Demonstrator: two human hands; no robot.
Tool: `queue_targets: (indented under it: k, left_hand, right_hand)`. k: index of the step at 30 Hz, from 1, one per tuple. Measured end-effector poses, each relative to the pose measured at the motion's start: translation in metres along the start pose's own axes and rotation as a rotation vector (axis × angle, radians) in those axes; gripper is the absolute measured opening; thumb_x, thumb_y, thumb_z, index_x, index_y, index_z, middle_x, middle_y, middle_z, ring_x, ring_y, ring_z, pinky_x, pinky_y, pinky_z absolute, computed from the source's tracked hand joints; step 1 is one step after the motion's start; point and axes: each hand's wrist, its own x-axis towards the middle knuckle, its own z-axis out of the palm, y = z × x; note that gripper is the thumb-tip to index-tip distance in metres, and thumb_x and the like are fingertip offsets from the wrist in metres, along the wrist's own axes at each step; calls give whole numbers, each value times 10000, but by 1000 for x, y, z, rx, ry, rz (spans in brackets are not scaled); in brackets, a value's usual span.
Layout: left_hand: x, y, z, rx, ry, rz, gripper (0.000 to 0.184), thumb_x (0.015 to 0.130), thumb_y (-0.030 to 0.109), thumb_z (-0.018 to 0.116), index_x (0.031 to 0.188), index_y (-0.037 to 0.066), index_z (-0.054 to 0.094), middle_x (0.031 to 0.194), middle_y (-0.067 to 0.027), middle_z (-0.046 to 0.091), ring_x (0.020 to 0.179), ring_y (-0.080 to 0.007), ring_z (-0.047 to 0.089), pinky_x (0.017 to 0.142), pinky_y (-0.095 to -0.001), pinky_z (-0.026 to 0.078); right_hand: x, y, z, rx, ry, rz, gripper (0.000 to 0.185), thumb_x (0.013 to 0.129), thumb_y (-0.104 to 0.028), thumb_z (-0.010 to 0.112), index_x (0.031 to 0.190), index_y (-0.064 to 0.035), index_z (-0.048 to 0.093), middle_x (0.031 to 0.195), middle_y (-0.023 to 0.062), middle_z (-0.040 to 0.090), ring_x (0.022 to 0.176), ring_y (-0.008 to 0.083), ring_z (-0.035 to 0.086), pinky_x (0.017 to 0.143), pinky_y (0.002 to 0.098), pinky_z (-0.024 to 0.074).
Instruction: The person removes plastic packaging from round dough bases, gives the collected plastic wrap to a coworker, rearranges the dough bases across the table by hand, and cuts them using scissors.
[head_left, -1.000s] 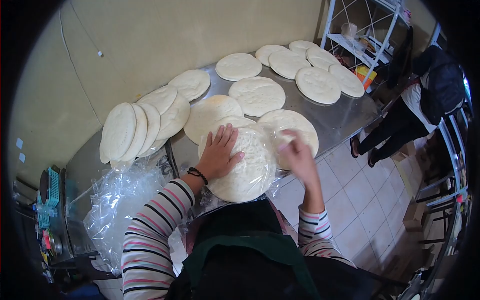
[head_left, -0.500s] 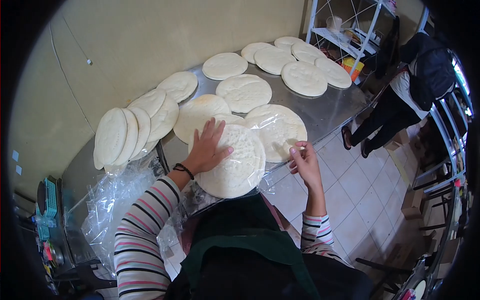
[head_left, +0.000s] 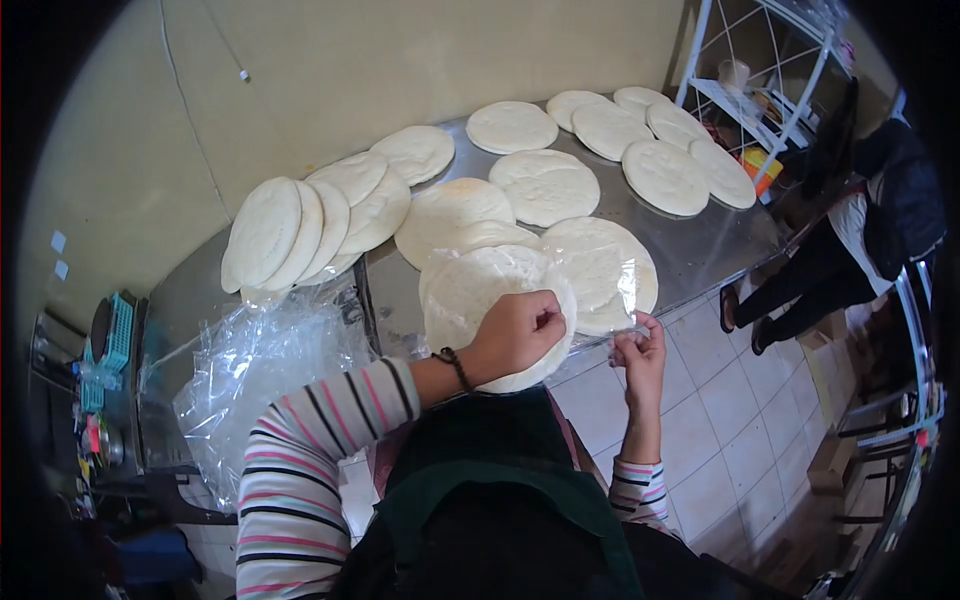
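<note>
Near the table's front edge, a round flatbread (head_left: 480,275) lies under clear plastic film, overlapping other flatbreads. My left hand (head_left: 512,338) is over its front right part, fingers curled closed; whatever they hold, if anything, is hidden. To the right, my right hand (head_left: 640,352) pinches the edge of a clear plastic bag (head_left: 628,285), just off the front of the table. Shiny film from that bag spreads over the flatbread (head_left: 590,265) on the right.
More flatbreads (head_left: 545,188) lie across the metal table (head_left: 690,240), some stacked at the left (head_left: 265,230). A heap of clear plastic bags (head_left: 270,360) covers the front left. Behind stands a white shelf rack (head_left: 735,100). Another person (head_left: 830,250) stands beyond the table's right end.
My left hand has gone from flat and spread on the flatbread to closed, moving right and toward the front. My right hand still pinches at the right. The view has shifted left.
</note>
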Motion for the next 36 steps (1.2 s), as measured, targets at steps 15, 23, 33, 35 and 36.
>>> queue_targets:
  k: [15,23,33,35,36]
  left_hand:
    - [-49,-59,-50,-632,622,-776,407,828,208,572,1108,-56,440,1076,-166,494,902,-198,552,726,-304,487]
    - [-35,-32,-48,-883,260,-594,304,883,224,535,1066,9,422,920,-84,560,831,-124,549,712,-247,464]
    - [-128,58,-64,-588,143,6,306,896,142,521,1161,20,428,1052,-35,502,964,-83,453,829,-232,373]
    - [-152,56,-74,-485,170,-2,306,898,165,519,1154,21,437,1070,-33,504,972,-88,456,839,-245,371]
    - [-163,52,-76,-512,197,2,321,902,207,514,1149,17,440,1057,-33,508,973,-88,456,837,-249,372]
  right_hand:
    - [43,-13,46,14,-204,23,159,826,0,528,986,6,523,834,78,568,660,153,590,518,264,480]
    - [22,1,12,265,-74,218,240,836,1,523,1074,13,494,825,63,559,622,144,584,468,229,493]
    - [-33,-4,-6,413,-621,89,504,660,-6,712,1111,-26,486,884,46,551,798,132,536,684,245,461]
    - [-47,-6,12,272,-610,72,558,620,-9,744,1114,-39,487,890,40,549,844,138,533,743,275,458]
    - [-55,-14,26,332,-566,123,566,610,-19,753,1110,-49,490,918,35,548,878,147,534,781,292,448]
